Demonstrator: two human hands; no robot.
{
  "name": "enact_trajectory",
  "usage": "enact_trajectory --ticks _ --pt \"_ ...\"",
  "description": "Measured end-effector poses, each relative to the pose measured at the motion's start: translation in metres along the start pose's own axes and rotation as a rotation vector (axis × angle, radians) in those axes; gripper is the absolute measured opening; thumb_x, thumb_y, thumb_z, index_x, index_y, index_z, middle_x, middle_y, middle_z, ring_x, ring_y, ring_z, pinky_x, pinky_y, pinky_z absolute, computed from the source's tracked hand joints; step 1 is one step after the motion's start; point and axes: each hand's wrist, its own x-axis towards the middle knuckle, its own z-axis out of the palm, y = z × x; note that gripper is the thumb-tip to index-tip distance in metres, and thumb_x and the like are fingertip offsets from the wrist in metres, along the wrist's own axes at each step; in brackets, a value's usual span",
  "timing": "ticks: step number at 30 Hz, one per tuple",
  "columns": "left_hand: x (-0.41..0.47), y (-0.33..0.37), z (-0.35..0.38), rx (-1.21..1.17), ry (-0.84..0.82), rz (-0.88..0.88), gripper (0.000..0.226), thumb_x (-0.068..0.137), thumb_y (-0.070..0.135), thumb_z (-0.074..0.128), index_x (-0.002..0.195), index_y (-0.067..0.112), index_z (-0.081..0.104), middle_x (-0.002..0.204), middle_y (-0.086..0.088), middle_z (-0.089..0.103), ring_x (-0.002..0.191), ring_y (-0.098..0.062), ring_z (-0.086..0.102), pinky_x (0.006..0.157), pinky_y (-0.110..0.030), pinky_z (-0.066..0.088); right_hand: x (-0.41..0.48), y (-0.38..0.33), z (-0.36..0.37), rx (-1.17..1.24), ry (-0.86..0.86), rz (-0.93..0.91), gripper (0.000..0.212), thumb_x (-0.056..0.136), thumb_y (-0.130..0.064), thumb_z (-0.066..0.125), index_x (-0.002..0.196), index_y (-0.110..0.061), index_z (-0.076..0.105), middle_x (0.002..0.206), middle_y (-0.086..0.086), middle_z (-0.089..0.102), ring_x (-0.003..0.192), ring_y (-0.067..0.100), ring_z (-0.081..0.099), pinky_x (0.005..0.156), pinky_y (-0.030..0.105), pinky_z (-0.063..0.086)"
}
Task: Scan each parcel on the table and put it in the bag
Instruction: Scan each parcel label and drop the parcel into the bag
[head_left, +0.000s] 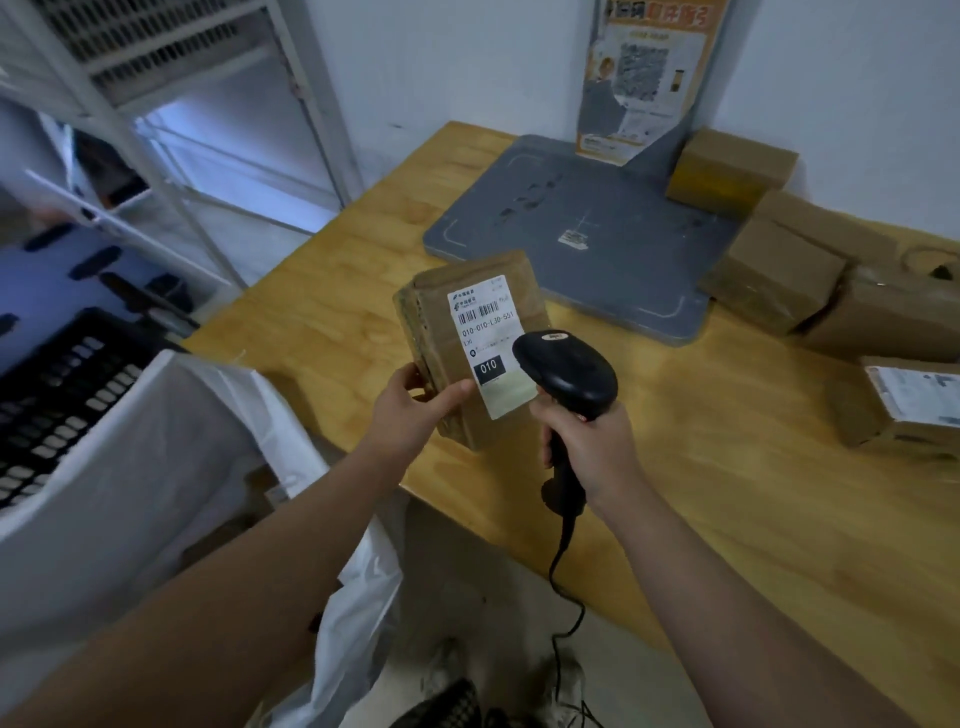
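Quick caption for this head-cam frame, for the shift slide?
Left hand holds a labelled parcel while the right hand aims a corded scanner at it, white bag beside the table.

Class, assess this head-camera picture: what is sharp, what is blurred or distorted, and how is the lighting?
Head view: the held parcel shows a legible label; the wall poster is blurred; the wide-angle lens slants the doorframe; light is dim and bluish.
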Motion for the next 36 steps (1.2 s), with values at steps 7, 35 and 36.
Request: enact_trajectory --ticks 7,35,36 --pt "-0.044 -0.035 -0.098 0.093 0.127 0.065 0.077 0.072 0.048 0.073 0.136 0.016 0.044 0.118 0.009 0.055 0.109 -0.012 0.055 0.085 -0.025 0.049 -0.018 0.026 0.074 -0.007 -0.026 0.006 0.028 0.085 -0.007 0.068 0.059 -0.007 0.055 0.048 0.003 0.049 0.044 0.017 0.048 0.053 0.026 0.045" --pt "-0.043 -0.266 -0.302 1.382 -0.315 -0.353 0.083 0.086 0.060 0.056 0.150 0.028 0.014 0.144 -0.017 0.033 0.126 -0.039 0.042 0.100 -0.049 0.038 -0.058 0.185 0.304 -0.846 -0.335 -0.018 0.016 0.084 -0.027 0.070 0.088 -0.024 0.055 0.086 -0.006 0.055 0.087 0.013 0.060 0.075 0.027 0.052" --pt "-0.039 -0.278 -0.305 1.333 -0.398 -0.444 0.082 0.086 0.056 0.057 0.151 0.026 0.016 0.144 -0.018 0.035 0.126 -0.038 0.044 0.100 -0.048 0.041 -0.054 0.188 0.306 -0.842 -0.336 -0.016 0.016 0.084 -0.025 0.070 0.084 -0.025 0.054 0.082 -0.008 0.053 0.084 0.012 0.059 0.071 0.024 0.049"
